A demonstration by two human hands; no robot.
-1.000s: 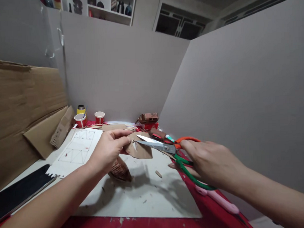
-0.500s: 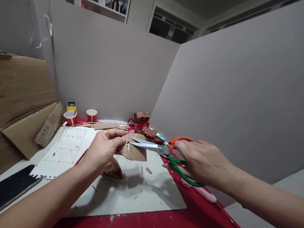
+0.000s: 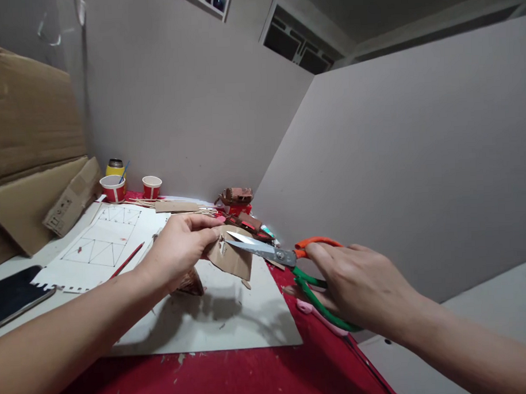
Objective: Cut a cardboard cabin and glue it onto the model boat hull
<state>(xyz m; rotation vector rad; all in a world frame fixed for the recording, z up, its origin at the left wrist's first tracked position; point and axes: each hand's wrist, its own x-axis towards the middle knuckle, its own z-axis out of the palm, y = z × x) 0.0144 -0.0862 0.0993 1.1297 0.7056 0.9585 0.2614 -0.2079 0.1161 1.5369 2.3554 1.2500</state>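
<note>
Between thumb and fingers, my left hand (image 3: 184, 243) pinches the left edge of a thin brown cardboard piece (image 3: 235, 261), which has a small ragged hole near the fingertips. My right hand (image 3: 361, 280) is wrapped round the handles of a pair of scissors (image 3: 280, 255), one handle orange and the other green. The blades are slightly apart, and their tips lie over the cardboard by the hole. Below my left hand, a brown ridged object (image 3: 192, 281) rests on the white board (image 3: 259, 329), partly hidden by the hand.
On the left lie a phone (image 3: 16, 292), a sheet with drawn triangles (image 3: 96, 243) and a red pencil (image 3: 127, 259). Cardboard sheets (image 3: 31, 107) lean behind them. Paper cups (image 3: 151, 187), thin sticks (image 3: 207, 210) and small brown models (image 3: 237, 196) stand along the back.
The camera view has shifted, so the table items sit a little further left and higher. The scissor blades are a bit closer together, and the cardboard is tilted slightly more.
</note>
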